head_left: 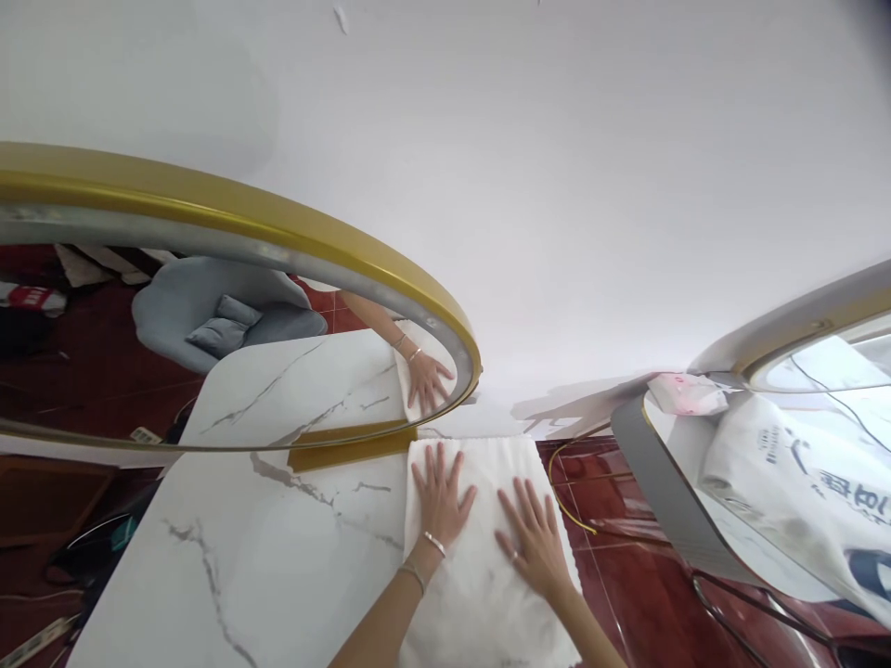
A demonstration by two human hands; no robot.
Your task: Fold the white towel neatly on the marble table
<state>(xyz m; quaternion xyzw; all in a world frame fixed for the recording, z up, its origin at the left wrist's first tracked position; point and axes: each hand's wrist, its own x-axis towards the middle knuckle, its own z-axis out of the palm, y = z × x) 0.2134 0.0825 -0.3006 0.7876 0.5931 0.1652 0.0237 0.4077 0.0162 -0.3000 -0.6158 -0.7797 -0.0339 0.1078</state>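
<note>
A white cloth (487, 594), seemingly a towel, lies spread at the right end of a white marble-patterned table (299, 566). My left hand (442, 496) rests flat on its far left part, fingers spread, with bracelets at the wrist. Flat on the right side of the same cloth lies my right hand (535, 538), its fingers apart and a ring on one of them. Neither hand grips the fabric. The cloth's near end runs down to the bottom of the view.
A large gold-framed mirror (327, 237) stands over the table on a gold base (348, 450), reflecting a grey armchair. To the right, a second table (668, 464) carries a printed white cloth (786, 482) and a tissue pack (686, 394). A yellow cable (567, 501) hangs between the tables.
</note>
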